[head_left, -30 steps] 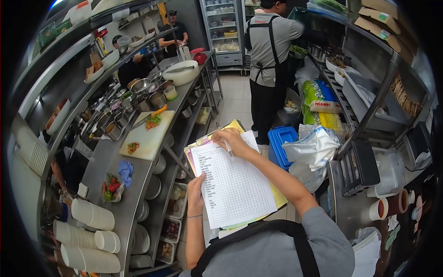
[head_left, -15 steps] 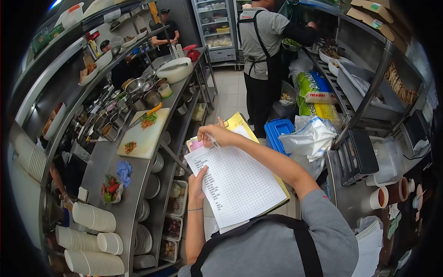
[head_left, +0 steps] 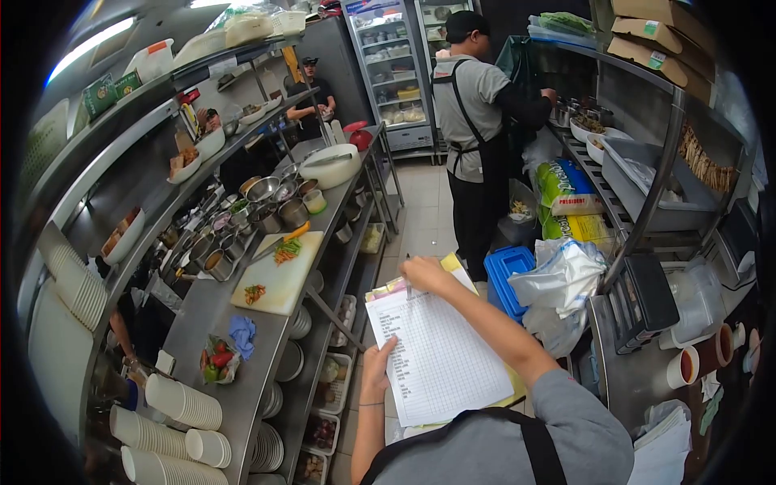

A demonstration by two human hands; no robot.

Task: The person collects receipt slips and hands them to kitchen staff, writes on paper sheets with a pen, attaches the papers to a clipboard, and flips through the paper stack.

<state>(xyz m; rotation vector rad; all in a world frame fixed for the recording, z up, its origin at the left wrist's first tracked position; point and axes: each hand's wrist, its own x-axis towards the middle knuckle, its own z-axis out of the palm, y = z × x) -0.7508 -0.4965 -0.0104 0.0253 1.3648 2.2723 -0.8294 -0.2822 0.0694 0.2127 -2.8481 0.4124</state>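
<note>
A white printed sheet (head_left: 444,356) with a list of words and a grid lies on a clipboard with yellow and pink papers (head_left: 454,267) under it. My left hand (head_left: 377,365) grips the left edge of the clipboard, thumb on top of the sheet. At the top edge, my right hand (head_left: 426,275) is closed near the clip, with a pen (head_left: 408,284) partly visible at its fingers. The clip itself is mostly hidden by this hand.
On the left steel counter (head_left: 190,339) are a cutting board (head_left: 279,279) with chopped vegetables, pots, peppers (head_left: 217,362) and stacked tubs (head_left: 184,402). A person in an apron (head_left: 473,121) stands ahead. A blue bin (head_left: 508,279) and plastic bags (head_left: 558,279) are at the right.
The view has tilted up and shifted, showing more of the room ahead. My right hand has moved to the clipboard's top edge, and the sheet now lies straighter on it.
</note>
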